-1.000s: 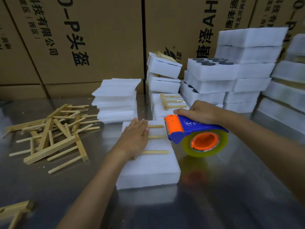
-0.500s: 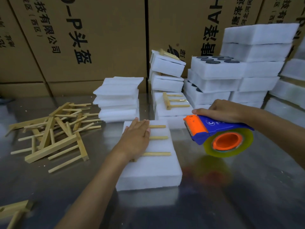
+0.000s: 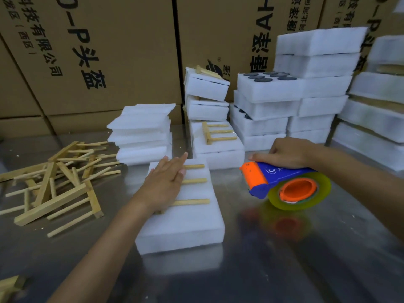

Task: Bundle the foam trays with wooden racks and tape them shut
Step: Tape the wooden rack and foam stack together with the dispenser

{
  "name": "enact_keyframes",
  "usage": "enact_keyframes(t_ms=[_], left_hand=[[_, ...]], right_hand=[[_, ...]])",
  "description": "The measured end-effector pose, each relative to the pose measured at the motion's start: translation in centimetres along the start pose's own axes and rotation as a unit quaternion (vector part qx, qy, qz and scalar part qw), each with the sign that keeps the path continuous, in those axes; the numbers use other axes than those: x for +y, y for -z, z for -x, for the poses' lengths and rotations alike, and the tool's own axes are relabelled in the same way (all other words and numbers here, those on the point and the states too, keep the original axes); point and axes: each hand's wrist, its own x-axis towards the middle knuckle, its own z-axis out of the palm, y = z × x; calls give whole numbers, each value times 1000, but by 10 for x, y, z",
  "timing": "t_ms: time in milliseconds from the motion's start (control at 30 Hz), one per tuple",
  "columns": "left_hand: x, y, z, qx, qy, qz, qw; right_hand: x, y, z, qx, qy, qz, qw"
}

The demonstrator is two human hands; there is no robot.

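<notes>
Two hands at work: left hand [image 3: 162,184] flat, pressing pale wooden rack [image 3: 192,181] onto white foam tray [image 3: 185,219]; right hand [image 3: 284,153] gripping blue-orange tape dispenser [image 3: 286,184], now drawn rightward, clear of tray, taping not started.

Dim, glare on the metal table [image 3: 284,259] (edges perhaps warped).

foam trays [image 3: 181,217], racks [image 3: 54,182] on steel table [image 3: 284,270]

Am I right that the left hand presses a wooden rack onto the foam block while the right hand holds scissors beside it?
Not quite. In the head view the right hand holds a tape dispenser, not scissors. The rest stands: the left hand presses the rack onto the foam block.
</notes>
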Motion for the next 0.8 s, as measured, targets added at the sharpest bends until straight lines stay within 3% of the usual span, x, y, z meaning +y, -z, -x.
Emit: enact_keyframes(t_ms=[233,600,700,800], left_hand=[[1,-1,-4,-4,8,-31,999],[4,-2,-3,13,15,-19,1000],[4,-3,-4,16,14,-19,1000],[2,-4,-5,20,11,-17,1000]], right_hand=[[12,6,5,-26,17,-41,999],[22,1,11,-6,11,-14,1000],[26,2,14,-12,27,-95,995],[30,2,19,53,72,-215,973]])
